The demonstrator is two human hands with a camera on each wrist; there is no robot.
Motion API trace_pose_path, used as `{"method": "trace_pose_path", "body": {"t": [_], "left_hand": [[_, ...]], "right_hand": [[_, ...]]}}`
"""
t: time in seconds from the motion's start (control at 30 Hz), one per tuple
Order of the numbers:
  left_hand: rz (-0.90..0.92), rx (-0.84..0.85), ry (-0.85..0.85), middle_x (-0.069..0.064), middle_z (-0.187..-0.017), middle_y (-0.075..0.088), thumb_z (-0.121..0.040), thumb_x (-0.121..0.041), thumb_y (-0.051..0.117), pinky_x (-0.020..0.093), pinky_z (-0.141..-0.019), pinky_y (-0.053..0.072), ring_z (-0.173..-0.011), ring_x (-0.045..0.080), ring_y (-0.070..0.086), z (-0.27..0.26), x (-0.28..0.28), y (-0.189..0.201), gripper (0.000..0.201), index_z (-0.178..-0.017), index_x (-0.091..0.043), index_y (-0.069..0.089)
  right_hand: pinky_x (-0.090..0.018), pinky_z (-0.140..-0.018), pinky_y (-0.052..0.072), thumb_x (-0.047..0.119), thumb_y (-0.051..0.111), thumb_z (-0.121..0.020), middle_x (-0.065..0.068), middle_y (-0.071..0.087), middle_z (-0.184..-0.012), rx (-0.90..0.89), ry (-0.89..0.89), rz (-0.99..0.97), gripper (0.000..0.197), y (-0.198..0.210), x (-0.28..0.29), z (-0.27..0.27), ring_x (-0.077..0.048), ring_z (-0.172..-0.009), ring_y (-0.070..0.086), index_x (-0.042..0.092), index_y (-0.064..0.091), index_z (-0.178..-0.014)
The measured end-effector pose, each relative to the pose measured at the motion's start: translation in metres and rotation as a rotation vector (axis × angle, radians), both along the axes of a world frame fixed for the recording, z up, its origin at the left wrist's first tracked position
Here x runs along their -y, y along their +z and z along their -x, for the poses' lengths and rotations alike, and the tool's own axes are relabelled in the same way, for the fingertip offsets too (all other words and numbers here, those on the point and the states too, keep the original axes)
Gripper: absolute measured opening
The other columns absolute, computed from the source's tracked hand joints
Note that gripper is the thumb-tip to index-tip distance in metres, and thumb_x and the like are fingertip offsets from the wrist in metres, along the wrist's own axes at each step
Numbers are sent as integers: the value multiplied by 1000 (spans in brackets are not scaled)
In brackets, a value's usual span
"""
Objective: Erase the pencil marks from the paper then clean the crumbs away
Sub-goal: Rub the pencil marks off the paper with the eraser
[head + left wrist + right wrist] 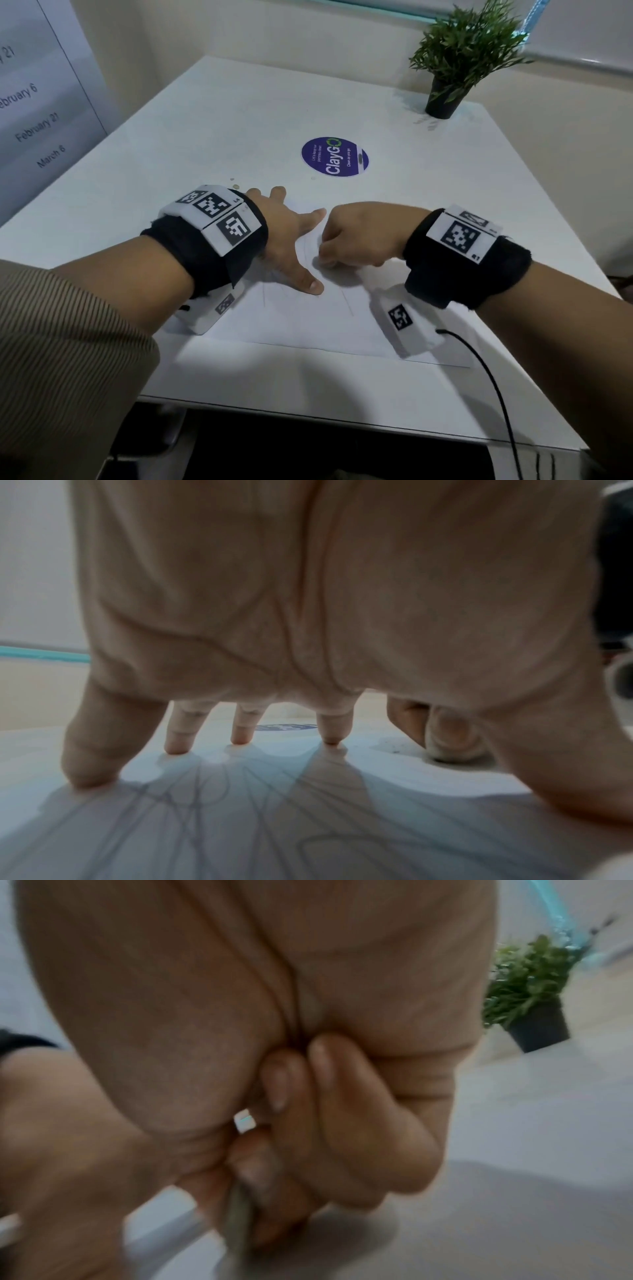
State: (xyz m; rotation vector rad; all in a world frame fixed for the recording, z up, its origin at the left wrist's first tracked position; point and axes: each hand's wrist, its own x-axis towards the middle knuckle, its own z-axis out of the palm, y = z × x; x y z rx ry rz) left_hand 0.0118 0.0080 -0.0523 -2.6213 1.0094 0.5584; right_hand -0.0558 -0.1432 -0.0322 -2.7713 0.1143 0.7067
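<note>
On the white tabletop [239, 113], seen from the head camera, a sheet of paper [308, 322] lies near the front edge with faint pencil marks [346, 298] on it. The left hand [287, 240] is spread wide and flat on the sheet, likely to keep it from sliding. The right hand [356, 236] is curled tight just beside it, knuckles up, pressing something small onto the paper; a potted plant [459, 65] and a round purple sticker [335, 157] sit well apart at the back.

From the left wrist, the fingertips [176, 746] stand planted on the paper, and looping pencil lines [212, 799] run beneath the palm, still unerased. A pale eraser [455, 750] touches the sheet near dark crumbs [394, 748].

From the right wrist, blurred, the fingers [342, 1110] pinch the eraser, its white corner [245, 1121] showing, for firm downward rubbing.
</note>
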Motion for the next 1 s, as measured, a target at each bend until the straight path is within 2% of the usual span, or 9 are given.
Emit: {"method": "trace_pose_path", "body": {"t": [0.13, 0.23, 0.3, 0.4, 0.53, 0.67, 0.8, 0.9, 1.0], "left_hand": [[5, 24, -17, 19, -153, 24, -38, -107, 45, 50, -93, 41, -127, 45, 42, 2, -4, -1, 139, -154, -56, -12], [-5, 11, -10, 19, -154, 22, -45, -105, 52, 49, -89, 39, -129, 46, 41, 2, -2, 0, 136, -155, -55, -11], [-12, 12, -6, 20, -156, 19, -48, -103, 55, 51, -95, 40, -131, 47, 40, 3, -1, 2, 135, -156, -54, -12], [-15, 20, 2, 21, -160, 16, -49, -103, 54, 52, -102, 40, -135, 47, 38, 5, -2, 2, 136, -156, -54, -13], [-34, -6, 18, 20, -159, 15, -51, -102, 56, 52, -101, 40, -136, 46, 36, 4, 0, 5, 136, -156, -53, -14], [-38, -9, 22, 19, -160, 14, -50, -102, 55, 52, -102, 39, -137, 46, 36, 4, 0, 6, 136, -155, -54, -16], [-31, -14, 3, 18, -156, 18, -45, -104, 55, 50, -96, 40, -135, 44, 38, 2, -2, 4, 137, -154, -57, -15], [-30, -4, -7, 19, -159, 16, -42, -106, 52, 51, -100, 41, -137, 44, 37, 3, -3, 3, 139, -152, -58, -17], [-42, -23, 14, 18, -160, 12, -47, -103, 56, 52, -103, 39, -139, 45, 33, 4, -3, 7, 138, -153, -56, -18]], "right_hand": [[-30, -55, 40, 30, 56, -95, -9, 53, -61, 89, -99, 44, 35, 5, 13, -3, -25, -52, 45, 10, 54, -66], [-30, -54, 40, 31, 58, -97, -5, 52, -58, 14, -18, 2, 39, 1, -1, 4, -24, -53, 45, 13, 53, -63], [-28, -52, 38, 32, 60, -96, -5, 52, -60, -9, -17, -30, 37, 1, 1, 5, -23, -55, 45, 14, 55, -65], [-28, -53, 38, 30, 57, -94, -9, 52, -63, 70, -88, 52, 33, 7, 15, -1, -24, -53, 45, 13, 54, -66], [-28, -52, 39, 34, 62, -95, -5, 50, -61, -36, 23, -1, 38, 2, 4, 5, -23, -55, 44, 14, 55, -64], [-31, -55, 37, 31, 62, -94, -8, 48, -65, 28, -63, -2, 35, 8, 17, 1, -24, -60, 43, 14, 52, -65], [-32, -57, 43, 35, 63, -95, -1, 52, -59, -35, 66, 24, 40, 2, 3, 7, -24, -56, 49, 16, 58, -60], [-32, -56, 38, 31, 62, -92, -6, 47, -62, 15, -35, 23, 34, 7, 25, 5, -23, -56, 42, 16, 53, -63], [-32, -56, 38, 31, 61, -92, -2, 46, -58, 45, -47, 17, 37, 8, 29, 10, -23, -56, 42, 16, 52, -59]]}}
